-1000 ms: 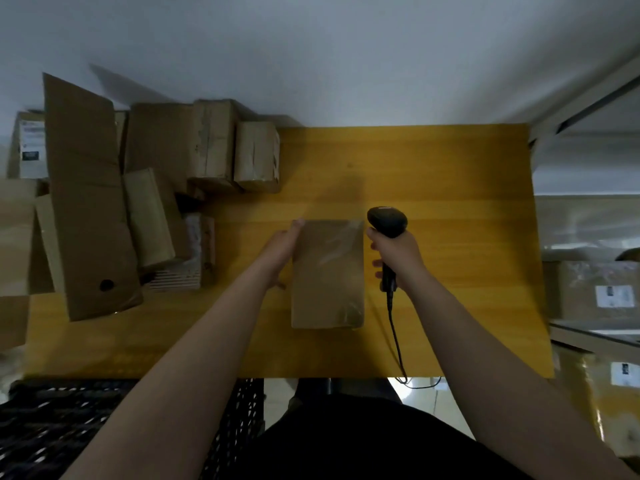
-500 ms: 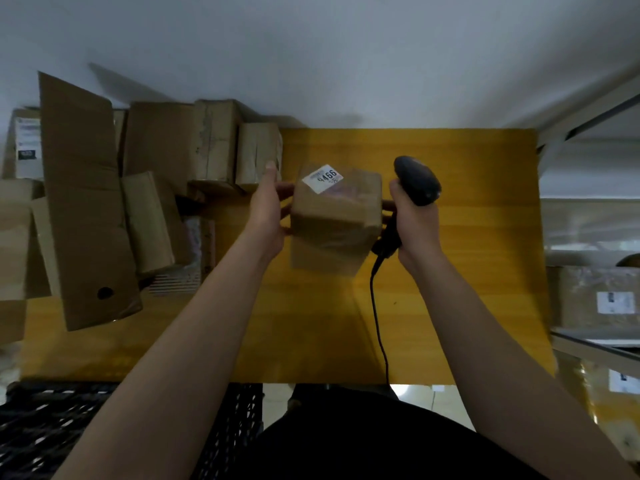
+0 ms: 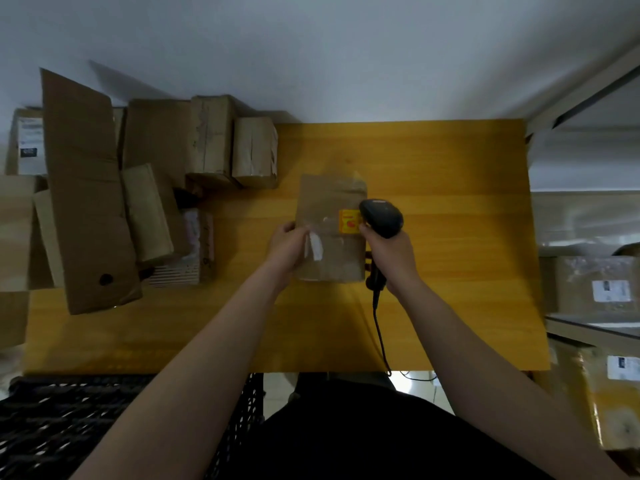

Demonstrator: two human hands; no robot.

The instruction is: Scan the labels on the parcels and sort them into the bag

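Head view, findings working outward from the hands.

1. Left hand (image 3: 289, 244): fingers curled round the left edge of one brown parcel (image 3: 329, 199), gripping it.
2. Right hand (image 3: 393, 252): closed round the handle of one black scanner (image 3: 381, 216). The scanner's head overlaps the parcel's right edge. One black cable (image 3: 380, 330) runs from the handle towards the person and off the near edge.
3. The parcel lies at the middle of the yellow wooden worktop (image 3: 450, 202). Whether it rests flat or is lifted cannot be told. Two marks show on its upper face: one yellow sticker (image 3: 349, 221) touching the scanner's head, and one white strip (image 3: 316, 247) just beside the left fingers. Print on both is too blurred to read.
4. Left of the parcel: two taped boxes side by side, the taller (image 3: 211, 136) and the shorter (image 3: 254, 150) touching. Further left, one long flat cardboard sheet (image 3: 86, 195) leans over a heap of overlapping cartons; their count cannot be fixed.
5. Right of the parcel, well apart: a shelf (image 3: 588, 323) holding two wrapped parcels, upper (image 3: 588, 271) and lower (image 3: 609, 410), each with one white label.
6. Left of the parcel and nearer the person: one black mesh thing (image 3: 69, 427) below the worktop edge.
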